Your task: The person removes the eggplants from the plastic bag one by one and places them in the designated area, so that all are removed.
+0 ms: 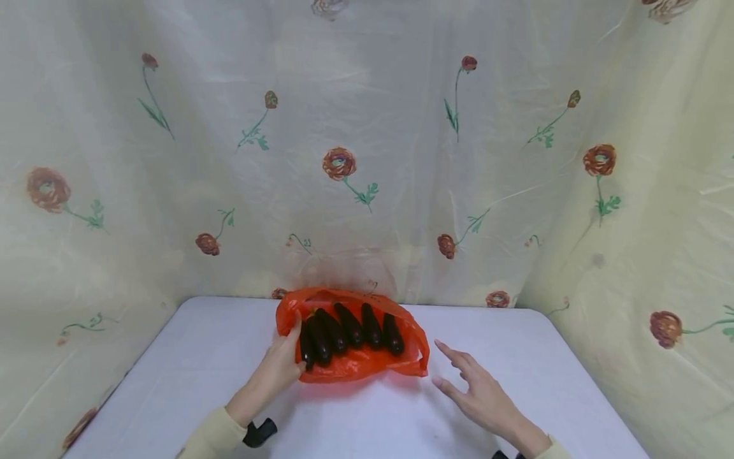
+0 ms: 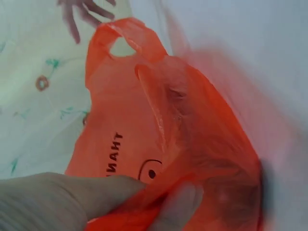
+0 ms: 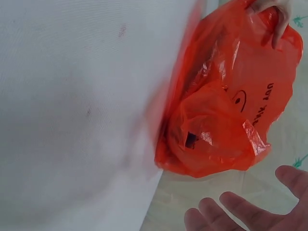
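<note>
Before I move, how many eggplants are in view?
6 eggplants, side by side in the red bag, the leftmost beside the left hand; more may be hidden.

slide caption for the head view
Left hand grips a red bag of eggplants on a white table; right hand hovers beside the bag.

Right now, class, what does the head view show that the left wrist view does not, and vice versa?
Only the head view: dark eggplants lying uncovered in the red bag.

Only the left wrist view: a printed curved mark with a dot.

Both: the bag gripped by the left hand, fingers of the right hand, and the flowered sheet.
</note>
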